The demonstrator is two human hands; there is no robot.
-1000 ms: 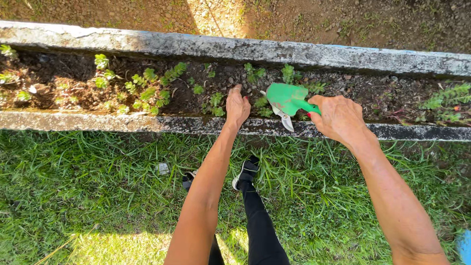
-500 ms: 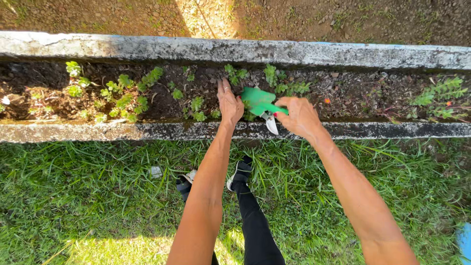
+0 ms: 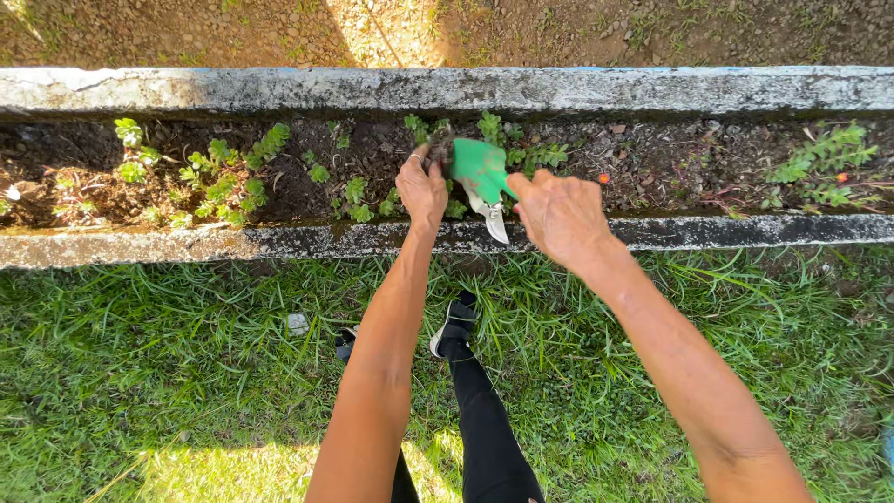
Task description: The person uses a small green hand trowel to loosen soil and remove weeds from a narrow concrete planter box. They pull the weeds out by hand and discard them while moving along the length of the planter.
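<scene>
My right hand (image 3: 562,216) grips a small green garden trowel (image 3: 481,172), its blade tilted over the soil of a long concrete planter trough (image 3: 307,240). My left hand (image 3: 422,191) reaches into the trough beside the trowel, fingers pinched on a dark clump of soil and roots (image 3: 438,146). Small green seedlings (image 3: 228,182) grow in the dark soil to the left and around both hands.
The trough's far wall (image 3: 447,90) runs across the view, with bare dirt beyond. Long grass (image 3: 168,373) covers the ground in front. My legs in dark trousers and shoes (image 3: 456,326) stand below. More plants (image 3: 819,158) grow at the right end.
Both hands have shifted left along the trough relative to the plants. My left hand now pinches a soil clump, and the trowel blade has come close beside it.
</scene>
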